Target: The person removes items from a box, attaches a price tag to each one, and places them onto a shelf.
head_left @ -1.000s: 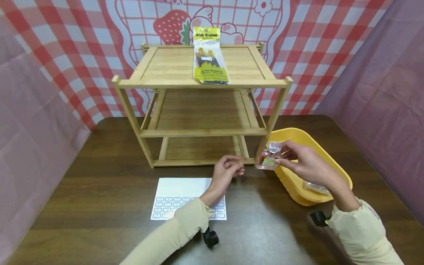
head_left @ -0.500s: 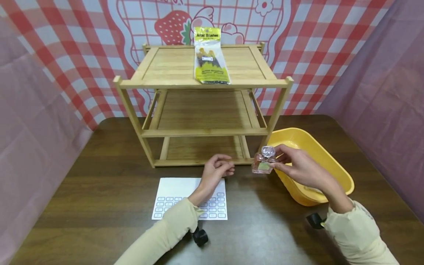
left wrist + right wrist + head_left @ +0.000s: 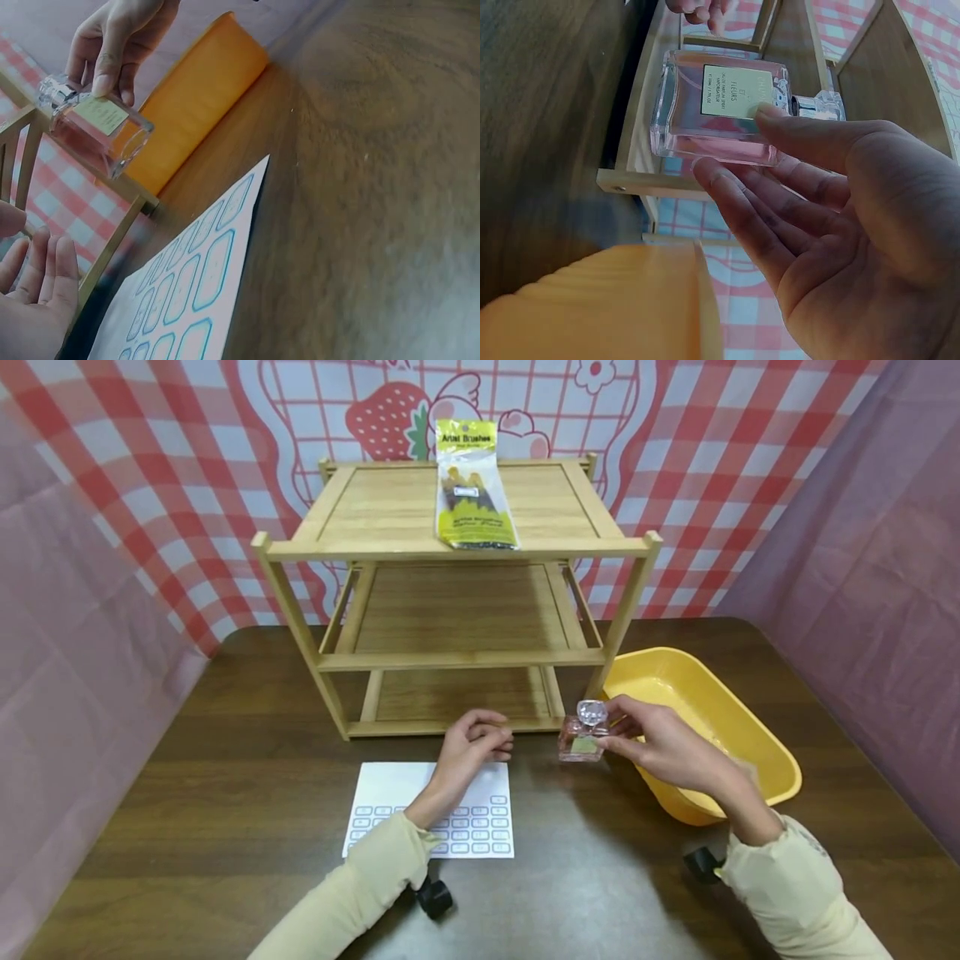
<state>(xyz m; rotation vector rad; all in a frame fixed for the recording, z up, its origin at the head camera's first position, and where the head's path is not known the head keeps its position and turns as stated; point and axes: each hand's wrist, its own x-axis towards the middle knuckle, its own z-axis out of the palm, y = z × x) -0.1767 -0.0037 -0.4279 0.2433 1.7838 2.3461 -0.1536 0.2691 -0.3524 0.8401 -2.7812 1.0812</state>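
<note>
My right hand [image 3: 667, 747] pinches a pink glass perfume bottle [image 3: 572, 742] with a faceted clear stopper, held upright in front of the shelf's lower right corner. In the right wrist view the thumb lies by the pale printed label of the perfume bottle [image 3: 682, 105], with the fingers behind it. My left hand [image 3: 459, 764] hovers over the top right of a white sheet of blue-bordered stickers [image 3: 390, 781], its fingers loosely curled. Its fingers [image 3: 45, 274] show nothing held in the left wrist view.
A three-tier wooden shelf [image 3: 461, 658] stands at the back. On its top lies a yellow pack of artist brushes [image 3: 476, 527] bearing a small white sticker. At right, a yellow plastic basin [image 3: 783, 768] holds a clear item partly hidden by my right arm.
My right hand has carried the perfume bottle left and slightly toward me, away from the basin. The left hand has also shifted left over the sticker sheet.
</note>
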